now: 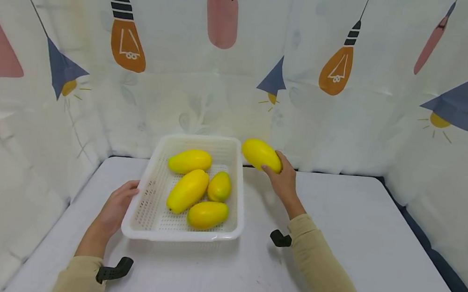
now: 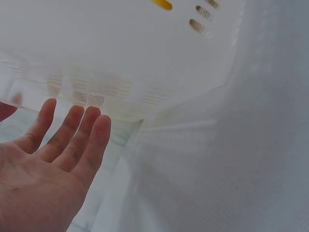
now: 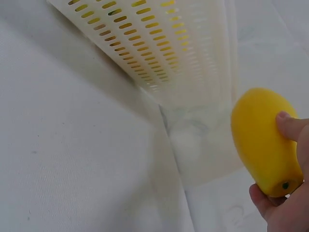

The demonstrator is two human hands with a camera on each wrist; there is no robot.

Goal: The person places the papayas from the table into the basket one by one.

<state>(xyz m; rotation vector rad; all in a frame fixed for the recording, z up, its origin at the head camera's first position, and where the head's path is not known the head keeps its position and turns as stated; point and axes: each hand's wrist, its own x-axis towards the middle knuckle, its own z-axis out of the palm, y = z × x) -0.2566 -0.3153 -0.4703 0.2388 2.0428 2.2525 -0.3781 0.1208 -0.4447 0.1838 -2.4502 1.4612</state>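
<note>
Toward the back of the table, a white perforated plastic basket [image 1: 179, 235] holds several yellow mangoes [image 1: 188, 191]. My left hand [image 1: 117, 205] is at the basket's left side; in the left wrist view its fairly straight fingers [image 2: 94, 150] reach up to the outer wall, palm exposed. Just off the basket's right rim, my right hand [image 1: 283, 176] grips another yellow mango [image 1: 260, 154] above the table. The right wrist view shows the thumb on the side of this mango [image 3: 263, 137] and a finger below its dark-spotted end.
White cloth covers the table [image 1: 360, 238]. Behind it hangs a pale curtain [image 1: 229, 108] printed with lamps and bulbs, which also closes in both sides. A black wrist mount [image 1: 115, 270] sits at the left cuff, and another black mount [image 1: 281, 239] at the right.
</note>
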